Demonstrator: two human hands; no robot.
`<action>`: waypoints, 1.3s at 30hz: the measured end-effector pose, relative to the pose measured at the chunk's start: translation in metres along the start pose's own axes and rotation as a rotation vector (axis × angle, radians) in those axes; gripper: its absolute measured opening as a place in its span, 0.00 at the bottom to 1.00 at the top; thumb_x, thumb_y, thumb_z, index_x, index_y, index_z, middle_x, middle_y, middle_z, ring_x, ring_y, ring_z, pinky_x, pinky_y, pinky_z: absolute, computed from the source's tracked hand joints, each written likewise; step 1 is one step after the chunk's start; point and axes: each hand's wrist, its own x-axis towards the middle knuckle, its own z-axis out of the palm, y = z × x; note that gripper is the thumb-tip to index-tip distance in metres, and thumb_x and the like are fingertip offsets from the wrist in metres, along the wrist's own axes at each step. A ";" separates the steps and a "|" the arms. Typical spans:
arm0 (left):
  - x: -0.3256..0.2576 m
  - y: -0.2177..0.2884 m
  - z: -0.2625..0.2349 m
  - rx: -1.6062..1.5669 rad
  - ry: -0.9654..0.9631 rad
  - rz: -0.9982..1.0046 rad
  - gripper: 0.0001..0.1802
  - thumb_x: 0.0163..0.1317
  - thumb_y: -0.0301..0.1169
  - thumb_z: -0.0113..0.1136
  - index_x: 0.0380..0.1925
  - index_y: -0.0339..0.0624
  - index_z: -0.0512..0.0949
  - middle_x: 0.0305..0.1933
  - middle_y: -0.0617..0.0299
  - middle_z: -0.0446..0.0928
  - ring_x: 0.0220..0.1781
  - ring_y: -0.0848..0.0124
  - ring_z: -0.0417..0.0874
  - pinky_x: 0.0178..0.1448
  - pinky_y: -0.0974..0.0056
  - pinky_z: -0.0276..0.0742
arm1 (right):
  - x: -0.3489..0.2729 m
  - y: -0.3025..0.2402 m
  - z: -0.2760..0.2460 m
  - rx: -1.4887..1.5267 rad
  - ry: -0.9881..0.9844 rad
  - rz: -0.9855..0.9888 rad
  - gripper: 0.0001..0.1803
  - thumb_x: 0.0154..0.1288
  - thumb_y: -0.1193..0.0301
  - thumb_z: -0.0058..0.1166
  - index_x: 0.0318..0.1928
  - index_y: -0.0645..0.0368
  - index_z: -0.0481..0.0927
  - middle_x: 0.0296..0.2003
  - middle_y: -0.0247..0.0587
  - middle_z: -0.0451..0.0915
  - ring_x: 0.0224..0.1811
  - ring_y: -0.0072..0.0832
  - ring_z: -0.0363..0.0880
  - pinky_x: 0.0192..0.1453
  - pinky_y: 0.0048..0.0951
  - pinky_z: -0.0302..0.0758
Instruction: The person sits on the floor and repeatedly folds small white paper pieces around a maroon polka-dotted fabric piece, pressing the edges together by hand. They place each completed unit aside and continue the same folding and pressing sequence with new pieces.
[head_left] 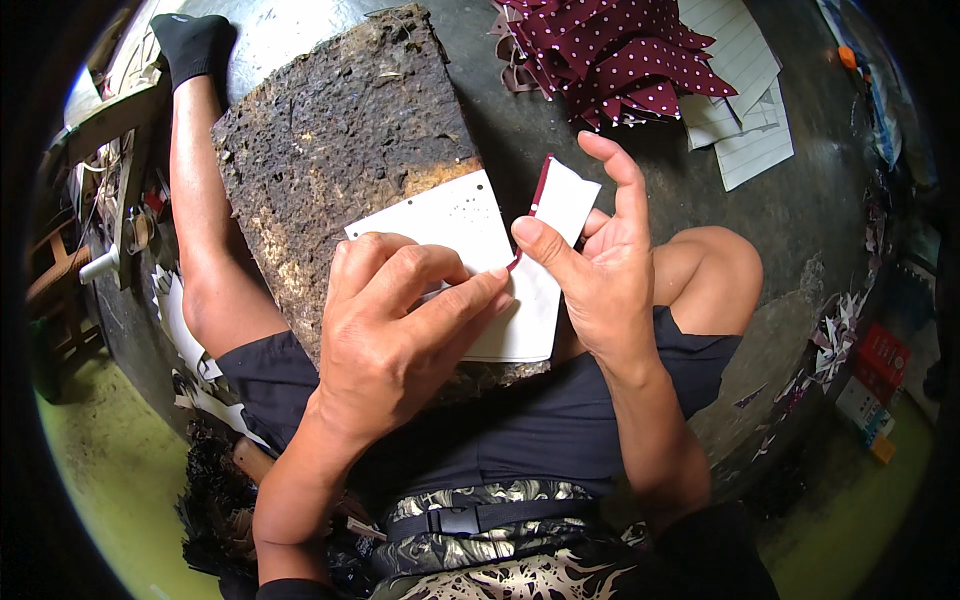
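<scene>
Close together but apart, the left hand [385, 320] pinches the maroon edge of a white piece [570, 205], its flap raised against the right hand's [615, 270] thumb. Beneath, the left hand partly hides a black-dotted white sheet [450, 215] on a rough slab [340, 120]; beyond the right, heaped maroon polka-dot pieces [620, 50] adjoin lined papers [755, 140].

Clutter on a grey floor [735, 395]
Lined paper sheets [757, 145] lie at upper right, pale scraps [835, 335] beside a red packet [882, 360]; wooden framework [122, 115] edges the left.
</scene>
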 end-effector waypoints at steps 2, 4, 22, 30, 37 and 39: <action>0.000 -0.001 -0.001 -0.007 -0.003 0.007 0.17 0.59 0.34 0.88 0.49 0.55 0.97 0.45 0.70 0.85 0.48 0.64 0.83 0.52 0.54 0.75 | -0.003 -0.004 0.001 0.022 0.032 0.057 0.48 0.80 0.83 0.72 0.89 0.54 0.57 0.49 0.45 0.91 0.50 0.22 0.92 0.53 0.26 0.90; 0.000 0.000 0.000 0.005 0.003 0.010 0.17 0.59 0.34 0.88 0.49 0.55 0.97 0.45 0.70 0.85 0.47 0.64 0.83 0.52 0.54 0.75 | -0.010 -0.007 0.006 0.033 0.052 0.056 0.49 0.80 0.81 0.73 0.90 0.53 0.56 0.49 0.45 0.92 0.50 0.23 0.92 0.55 0.27 0.90; -0.002 0.000 0.005 -0.051 0.032 0.002 0.18 0.59 0.32 0.89 0.50 0.51 0.97 0.44 0.69 0.86 0.44 0.65 0.82 0.50 0.55 0.75 | -0.006 0.006 -0.007 0.130 -0.010 0.067 0.51 0.76 0.83 0.77 0.88 0.51 0.58 0.52 0.45 0.91 0.50 0.24 0.94 0.56 0.28 0.92; -0.001 0.001 0.007 -0.052 0.046 -0.003 0.18 0.58 0.31 0.89 0.50 0.50 0.97 0.43 0.69 0.85 0.44 0.65 0.82 0.50 0.56 0.75 | -0.001 0.020 -0.014 0.159 0.030 0.081 0.47 0.75 0.84 0.77 0.84 0.52 0.62 0.53 0.43 0.90 0.53 0.24 0.91 0.60 0.29 0.90; 0.000 0.001 0.007 -0.053 0.048 0.000 0.17 0.58 0.30 0.89 0.48 0.49 0.95 0.43 0.70 0.84 0.44 0.65 0.82 0.49 0.55 0.74 | 0.000 0.028 -0.019 0.168 0.076 0.100 0.45 0.76 0.86 0.74 0.83 0.53 0.63 0.52 0.43 0.90 0.54 0.23 0.91 0.60 0.30 0.89; 0.000 0.001 0.008 -0.052 0.051 0.005 0.17 0.59 0.30 0.89 0.48 0.49 0.95 0.42 0.70 0.84 0.43 0.65 0.81 0.49 0.56 0.73 | 0.000 0.030 -0.019 0.163 0.084 0.111 0.44 0.76 0.87 0.74 0.83 0.53 0.63 0.52 0.43 0.90 0.54 0.23 0.91 0.60 0.30 0.89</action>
